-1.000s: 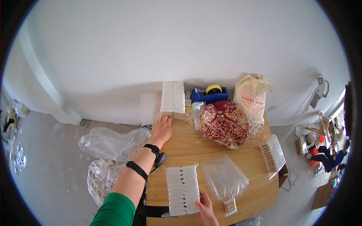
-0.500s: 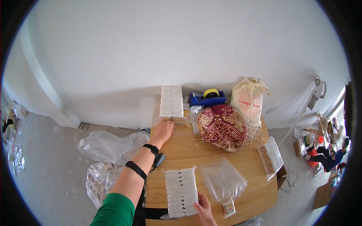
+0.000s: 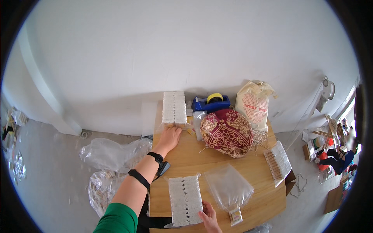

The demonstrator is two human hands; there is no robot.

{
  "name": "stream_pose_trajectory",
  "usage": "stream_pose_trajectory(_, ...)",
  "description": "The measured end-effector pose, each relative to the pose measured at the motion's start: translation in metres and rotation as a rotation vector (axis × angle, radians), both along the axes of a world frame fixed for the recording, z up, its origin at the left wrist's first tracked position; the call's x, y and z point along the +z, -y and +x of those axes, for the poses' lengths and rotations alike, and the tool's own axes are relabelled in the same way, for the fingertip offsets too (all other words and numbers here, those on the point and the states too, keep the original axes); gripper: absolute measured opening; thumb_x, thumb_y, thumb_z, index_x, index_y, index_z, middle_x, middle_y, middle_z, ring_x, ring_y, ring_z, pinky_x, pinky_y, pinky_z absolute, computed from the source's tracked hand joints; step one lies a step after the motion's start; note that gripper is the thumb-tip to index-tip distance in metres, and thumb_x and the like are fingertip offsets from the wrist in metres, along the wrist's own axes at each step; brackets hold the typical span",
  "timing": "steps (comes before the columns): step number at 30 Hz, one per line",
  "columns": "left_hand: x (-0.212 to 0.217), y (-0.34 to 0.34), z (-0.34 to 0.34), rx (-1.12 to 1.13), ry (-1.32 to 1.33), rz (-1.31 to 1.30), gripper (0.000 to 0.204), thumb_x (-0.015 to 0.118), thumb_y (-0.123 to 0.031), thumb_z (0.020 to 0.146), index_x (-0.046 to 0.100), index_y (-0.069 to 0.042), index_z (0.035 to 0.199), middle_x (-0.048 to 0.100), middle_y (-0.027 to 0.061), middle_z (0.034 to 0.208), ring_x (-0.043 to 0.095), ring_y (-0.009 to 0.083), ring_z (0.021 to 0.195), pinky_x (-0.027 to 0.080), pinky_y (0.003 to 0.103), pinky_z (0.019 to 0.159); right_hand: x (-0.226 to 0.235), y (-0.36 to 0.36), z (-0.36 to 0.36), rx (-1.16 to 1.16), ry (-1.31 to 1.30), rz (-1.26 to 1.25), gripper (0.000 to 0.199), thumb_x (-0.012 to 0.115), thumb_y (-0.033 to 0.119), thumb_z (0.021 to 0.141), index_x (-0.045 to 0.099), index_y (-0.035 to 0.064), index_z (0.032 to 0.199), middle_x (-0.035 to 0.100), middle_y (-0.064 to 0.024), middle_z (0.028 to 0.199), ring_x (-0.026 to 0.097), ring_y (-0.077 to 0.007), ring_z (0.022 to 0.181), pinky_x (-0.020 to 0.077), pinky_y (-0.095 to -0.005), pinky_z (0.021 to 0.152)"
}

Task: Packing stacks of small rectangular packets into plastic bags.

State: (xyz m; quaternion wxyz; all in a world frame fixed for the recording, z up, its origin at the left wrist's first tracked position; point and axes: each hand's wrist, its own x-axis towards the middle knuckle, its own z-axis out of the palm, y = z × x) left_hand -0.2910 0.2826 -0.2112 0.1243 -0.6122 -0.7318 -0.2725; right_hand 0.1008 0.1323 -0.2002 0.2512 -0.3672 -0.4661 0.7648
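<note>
The white packet stack [image 3: 174, 109] sits at the far edge of the desk [image 3: 194, 157] against the wall, and the left hand [image 3: 169, 138] now has its fingers pressed together against the stack's near end, barely shifted from a moment ago; down front, the right hand [image 3: 210, 217] pinches the corner of a second white packet sheet [image 3: 185, 200], clear plastic bag [image 3: 229, 186] just beside it, red patterned pouch [image 3: 226, 132] behind

Head view, steeply downward (fisheye)
</note>
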Motion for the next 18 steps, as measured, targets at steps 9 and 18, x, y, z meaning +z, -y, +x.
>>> stream_pose_trajectory(9, 0.006, -0.007, 0.011, 0.091, 0.065, -0.05, 0.018, 0.06, -0.021, 0.086, 0.057, -0.005, 0.094, 0.065, 0.0139, 0.091, 0.063, 0.0317, 0.088, 0.047, 0.043, 0.08, 0.008, 0.015, 0.003, -0.018, -0.039, 0.048, 0.047, 0.063, 0.01, 0.09, 0.047, 0.0003, 0.133, 0.058, -0.0088, 0.124, 0.054, -0.0186, 0.115, 0.0423, -0.0322, 0.098)
stream_pose_trajectory(18, 0.028, 0.114, 0.041, 0.193, 0.715, -0.07, 0.036, 0.054, -0.036, 0.094, 0.055, -0.002, 0.105, 0.062, 0.0198, 0.099, 0.06, 0.0369, 0.094, 0.047, 0.042, 0.082, 0.027, -0.011, -0.008, 0.005, -0.078, -0.084, 0.059, 0.071, 0.015, 0.086, 0.042, -0.0004, 0.135, 0.056, -0.0094, 0.126, 0.054, -0.0173, 0.113, 0.0435, -0.0322, 0.097)
